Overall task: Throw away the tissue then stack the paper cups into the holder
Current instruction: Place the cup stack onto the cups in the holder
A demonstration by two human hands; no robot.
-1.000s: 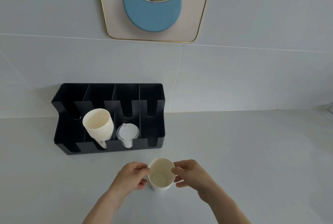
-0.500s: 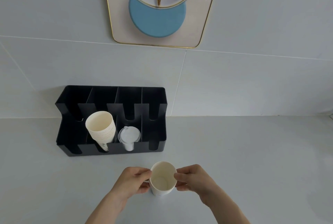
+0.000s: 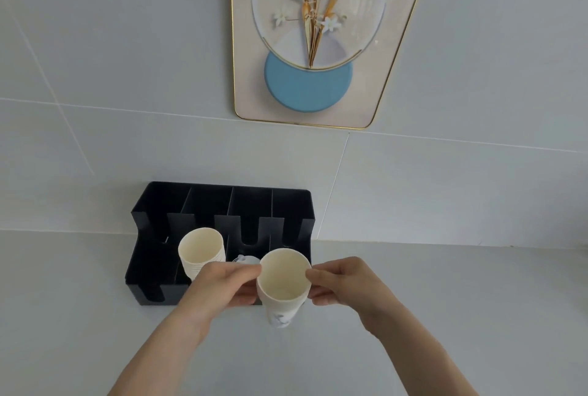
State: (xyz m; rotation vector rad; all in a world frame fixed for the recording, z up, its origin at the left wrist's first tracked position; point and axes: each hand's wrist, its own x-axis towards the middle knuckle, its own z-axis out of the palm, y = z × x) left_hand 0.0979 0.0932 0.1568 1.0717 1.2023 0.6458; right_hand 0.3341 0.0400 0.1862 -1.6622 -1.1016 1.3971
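A white paper cup [image 3: 283, 284] hangs in the air above the counter, its mouth facing me. My left hand [image 3: 222, 287] pinches its left rim and my right hand [image 3: 346, 284] pinches its right rim. Behind them stands a black holder [image 3: 152, 268] with several compartments, against the wall. A stack of paper cups [image 3: 202, 250] lies tilted in its second slot from the left. Just right of that stack, a clear plastic lid [image 3: 243, 259] shows partly behind my left hand. No tissue is in view.
The grey counter [image 3: 445, 300] runs to the right and in front of the holder. A gold-framed flower picture [image 3: 311, 45] hangs on the tiled wall above.
Both hands have lifted the cup off the counter and carried it up toward the holder. The camera has tilted up and come closer.
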